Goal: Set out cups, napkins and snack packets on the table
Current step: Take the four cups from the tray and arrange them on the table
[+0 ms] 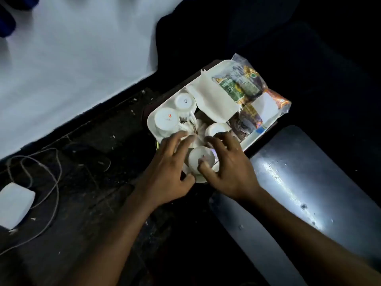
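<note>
A white tray holds several upturned white cups, a stack of white napkins and clear snack packets. One upturned cup stands at the tray's near edge, between my hands. My left hand curls around its left side, fingers reaching over the tray. My right hand touches the cup's base with the thumb and spreads its fingers toward another upturned cup. Two more upturned cups stand at the tray's left. Crumpled white paper lies mid-tray.
The tray rests on a dark surface in dim light. A white power adapter with a looping cable lies at the left. A shiny grey panel is at the right, and a white cloth covers the upper left.
</note>
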